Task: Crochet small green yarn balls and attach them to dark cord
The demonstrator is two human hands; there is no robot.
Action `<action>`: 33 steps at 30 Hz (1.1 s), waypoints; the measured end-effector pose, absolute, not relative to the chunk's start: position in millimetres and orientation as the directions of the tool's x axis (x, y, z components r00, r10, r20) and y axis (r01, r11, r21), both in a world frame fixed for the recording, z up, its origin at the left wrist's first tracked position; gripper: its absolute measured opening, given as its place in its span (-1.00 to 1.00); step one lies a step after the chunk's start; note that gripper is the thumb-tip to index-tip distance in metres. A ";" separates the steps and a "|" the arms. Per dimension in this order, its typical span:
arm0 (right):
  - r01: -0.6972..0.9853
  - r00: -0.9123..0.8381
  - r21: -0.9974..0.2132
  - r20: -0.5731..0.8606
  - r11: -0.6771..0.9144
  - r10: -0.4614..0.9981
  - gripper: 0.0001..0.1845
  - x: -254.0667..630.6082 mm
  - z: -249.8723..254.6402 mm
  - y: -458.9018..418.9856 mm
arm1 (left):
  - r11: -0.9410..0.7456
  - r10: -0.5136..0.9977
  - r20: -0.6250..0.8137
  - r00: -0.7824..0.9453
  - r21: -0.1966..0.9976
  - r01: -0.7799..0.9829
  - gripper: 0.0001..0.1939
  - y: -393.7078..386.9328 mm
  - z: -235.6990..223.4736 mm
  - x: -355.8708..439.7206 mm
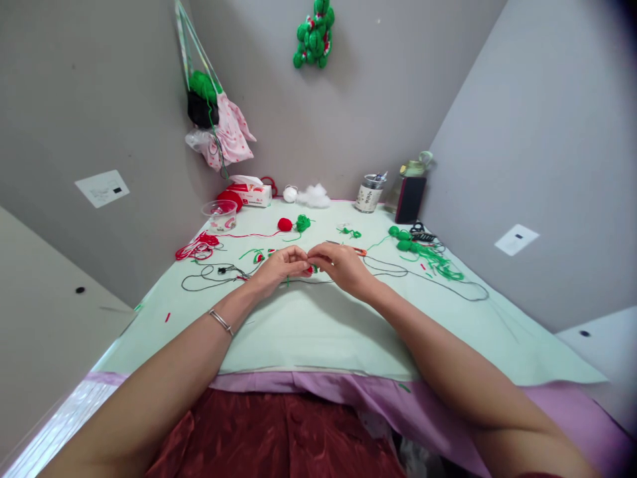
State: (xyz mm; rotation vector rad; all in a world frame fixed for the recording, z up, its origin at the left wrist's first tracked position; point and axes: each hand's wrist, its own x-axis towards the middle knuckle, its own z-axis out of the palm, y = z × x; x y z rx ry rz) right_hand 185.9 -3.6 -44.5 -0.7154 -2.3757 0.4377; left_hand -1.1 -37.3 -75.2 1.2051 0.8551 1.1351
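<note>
Over the middle of the table, my left hand (279, 268) and my right hand (343, 267) meet fingertip to fingertip, both pinched closed. Between and just below the fingers shows a small red and green yarn piece (310, 270), mostly covered by them. Which fingers grip it, and whether a needle or thread is pinched too, I cannot make out. Left of my left hand lies another small red and green piece (259, 257). An orange-handled tool (359, 251) rests behind my right hand. Thin dark cord (199, 287) runs in loops to both sides, passing beneath my hands.
A red yarn ball (284, 224) and green yarn (303, 223) sit farther back. Loose red yarn (200, 245) lies left, near a clear tub (222, 218). At right are green balls (405, 244), black-handled scissors (418, 229), a phone (411, 200) and a pen tin (369, 195).
</note>
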 end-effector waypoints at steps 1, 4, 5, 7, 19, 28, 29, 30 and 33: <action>0.386 -0.666 -0.442 0.474 0.810 0.576 -0.84 186.2 -45.9 -3.1 | -0.010 0.965 0.061 0.255 0.981 -0.194 -0.72 -37.9 -74.3 -0.6; 0.339 -0.641 -0.380 0.576 0.860 0.507 -0.85 186.5 -51.3 -2.2 | -0.012 0.965 0.059 0.255 0.983 -0.183 -0.75 -39.7 -70.9 0.1; 0.308 -0.625 -0.364 0.619 0.879 0.475 -0.85 186.0 -52.5 -2.7 | -0.021 0.965 0.067 0.252 0.983 -0.182 -0.76 -40.1 -70.1 0.0; 0.237 -0.592 -0.359 0.683 0.903 0.428 -0.83 184.2 -52.8 -5.8 | -0.035 0.965 0.079 0.250 0.984 -0.175 -0.79 -40.3 -69.8 -0.6; -0.181 -0.634 -0.951 0.309 0.252 0.709 -0.72 190.1 -23.2 -10.3 | -0.023 0.973 0.034 0.227 0.998 -0.050 -0.79 -34.8 -75.3 -4.6; 0.051 -0.548 -0.898 0.340 0.437 0.764 -0.72 201.2 -23.1 5.6 | 0.018 0.970 0.035 0.241 0.977 -0.214 -0.71 -35.3 -74.9 -5.4; 0.109 -0.544 -0.858 0.370 0.501 0.753 -0.75 201.7 -25.1 7.7 | 0.023 0.969 0.032 0.244 0.975 -0.221 -0.71 -35.3 -74.2 -5.5; 0.165 -0.541 -0.809 0.404 0.565 0.737 -0.78 202.4 -26.8 9.6 | 0.026 0.968 0.031 0.247 0.974 -0.227 -0.71 -35.2 -73.5 -5.6; 0.314 -0.565 -0.648 0.460 0.693 0.686 -0.86 204.4 -30.6 13.0 | 0.025 0.968 0.038 0.248 0.969 -0.247 -0.71 -35.1 -71.4 -5.7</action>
